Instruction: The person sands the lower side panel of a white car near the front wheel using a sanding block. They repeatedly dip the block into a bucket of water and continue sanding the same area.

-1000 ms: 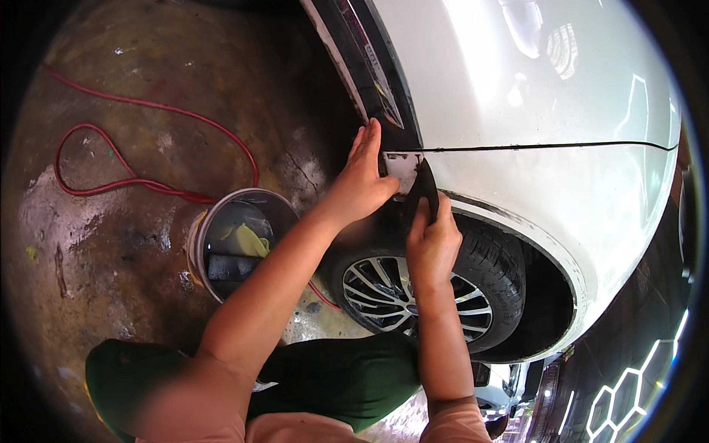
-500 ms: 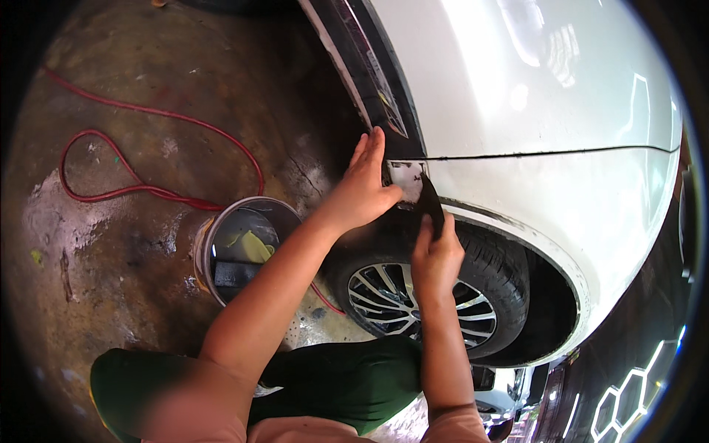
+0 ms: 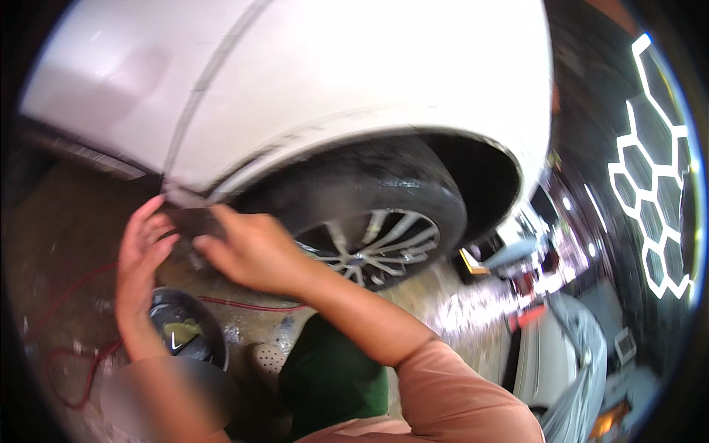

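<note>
A white car (image 3: 332,81) fills the top of the view, with its wet tyre and silver spoked wheel (image 3: 377,240) below the arch. At the lower front corner of the wheel arch hangs a dark flap (image 3: 193,220). My right hand (image 3: 251,251) pinches that flap's edge with its fingers. My left hand (image 3: 140,255) stands upright just left of the flap, fingers together and touching its end. The flap's far side is hidden behind my right hand.
A bucket (image 3: 185,332) with a yellow cloth inside stands on the wet floor under my left wrist. A red hose (image 3: 244,303) runs across the floor. My green-clad knee (image 3: 325,376) is below. Another white car (image 3: 554,362) and hexagon lights (image 3: 650,192) lie to the right.
My head has swung, so the car now spans the top and the wheel sits centre. Both hands stay at the flap; my right hand has moved from below onto its edge.
</note>
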`<control>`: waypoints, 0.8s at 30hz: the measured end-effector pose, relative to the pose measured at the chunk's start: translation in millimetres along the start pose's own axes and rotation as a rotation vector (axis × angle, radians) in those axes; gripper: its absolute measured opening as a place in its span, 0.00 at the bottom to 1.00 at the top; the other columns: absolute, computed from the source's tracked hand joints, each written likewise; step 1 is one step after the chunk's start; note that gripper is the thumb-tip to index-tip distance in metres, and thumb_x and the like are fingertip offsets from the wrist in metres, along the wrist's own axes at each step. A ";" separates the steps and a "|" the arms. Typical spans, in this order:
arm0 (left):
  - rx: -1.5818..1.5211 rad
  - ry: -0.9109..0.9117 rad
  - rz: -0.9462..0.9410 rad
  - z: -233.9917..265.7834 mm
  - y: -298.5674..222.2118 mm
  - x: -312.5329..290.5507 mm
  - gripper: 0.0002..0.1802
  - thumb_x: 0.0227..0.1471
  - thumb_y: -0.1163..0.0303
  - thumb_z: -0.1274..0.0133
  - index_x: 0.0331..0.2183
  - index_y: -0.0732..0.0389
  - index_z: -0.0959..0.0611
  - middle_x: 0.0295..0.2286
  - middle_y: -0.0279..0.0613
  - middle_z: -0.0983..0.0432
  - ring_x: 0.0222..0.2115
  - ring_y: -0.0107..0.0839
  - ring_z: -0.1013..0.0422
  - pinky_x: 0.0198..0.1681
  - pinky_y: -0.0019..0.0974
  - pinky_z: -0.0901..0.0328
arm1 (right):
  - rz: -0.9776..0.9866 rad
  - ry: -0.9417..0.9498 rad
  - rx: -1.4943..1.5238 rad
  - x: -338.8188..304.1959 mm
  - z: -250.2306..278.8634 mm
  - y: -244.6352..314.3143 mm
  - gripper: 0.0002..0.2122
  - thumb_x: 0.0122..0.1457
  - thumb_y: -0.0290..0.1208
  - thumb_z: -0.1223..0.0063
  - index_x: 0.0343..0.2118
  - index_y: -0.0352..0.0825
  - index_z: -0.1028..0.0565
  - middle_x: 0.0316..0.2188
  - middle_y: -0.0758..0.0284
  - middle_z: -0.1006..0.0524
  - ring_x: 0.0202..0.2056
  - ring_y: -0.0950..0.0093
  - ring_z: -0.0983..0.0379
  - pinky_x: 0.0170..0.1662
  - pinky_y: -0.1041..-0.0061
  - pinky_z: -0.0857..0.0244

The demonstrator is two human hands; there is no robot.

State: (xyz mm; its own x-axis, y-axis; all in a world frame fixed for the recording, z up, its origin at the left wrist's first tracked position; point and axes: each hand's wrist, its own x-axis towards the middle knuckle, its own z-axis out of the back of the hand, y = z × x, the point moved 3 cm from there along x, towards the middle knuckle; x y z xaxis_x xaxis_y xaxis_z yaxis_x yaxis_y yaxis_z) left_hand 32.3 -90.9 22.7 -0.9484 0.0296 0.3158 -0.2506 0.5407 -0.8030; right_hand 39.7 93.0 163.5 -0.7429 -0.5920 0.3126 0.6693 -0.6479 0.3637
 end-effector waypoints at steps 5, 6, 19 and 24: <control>-0.038 0.032 0.007 19.0 29.1 6.7 0.43 0.49 0.53 0.29 0.59 0.65 0.28 0.51 0.41 0.24 0.53 0.32 0.29 0.60 0.37 0.38 | 0.057 -0.002 0.158 0.7 -0.5 2.6 0.18 0.58 0.33 0.39 0.43 0.26 0.32 0.22 0.48 0.23 0.28 0.44 0.24 0.31 0.50 0.33; -0.051 0.013 0.017 23.7 33.0 4.5 0.40 0.50 0.54 0.29 0.57 0.65 0.26 0.50 0.40 0.23 0.53 0.32 0.28 0.60 0.37 0.38 | 0.018 0.017 0.169 -0.9 1.0 3.6 0.18 0.58 0.33 0.38 0.42 0.27 0.33 0.22 0.48 0.23 0.28 0.44 0.24 0.31 0.50 0.34; -0.013 -0.005 0.024 57.0 50.2 9.5 0.34 0.54 0.58 0.31 0.56 0.64 0.24 0.50 0.40 0.23 0.52 0.32 0.27 0.60 0.39 0.37 | -0.161 -0.005 0.527 -5.9 23.3 -6.1 0.23 0.51 0.37 0.29 0.41 0.32 0.32 0.24 0.60 0.25 0.27 0.66 0.26 0.31 0.64 0.36; -0.023 -0.012 -0.023 45.3 41.1 3.6 0.31 0.51 0.55 0.29 0.49 0.63 0.21 0.46 0.36 0.25 0.50 0.31 0.30 0.58 0.37 0.38 | -0.163 0.093 0.591 -6.4 16.2 -7.4 0.20 0.50 0.36 0.30 0.38 0.30 0.29 0.26 0.56 0.23 0.31 0.62 0.24 0.34 0.63 0.34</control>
State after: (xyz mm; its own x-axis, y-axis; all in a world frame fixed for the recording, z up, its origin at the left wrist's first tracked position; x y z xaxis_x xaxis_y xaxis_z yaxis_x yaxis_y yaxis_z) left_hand 9.7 -106.7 -32.0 -0.9446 0.0070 0.3282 -0.2681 0.5605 -0.7835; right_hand 39.2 109.4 173.0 -0.8129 -0.5643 0.1443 0.4076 -0.3742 0.8330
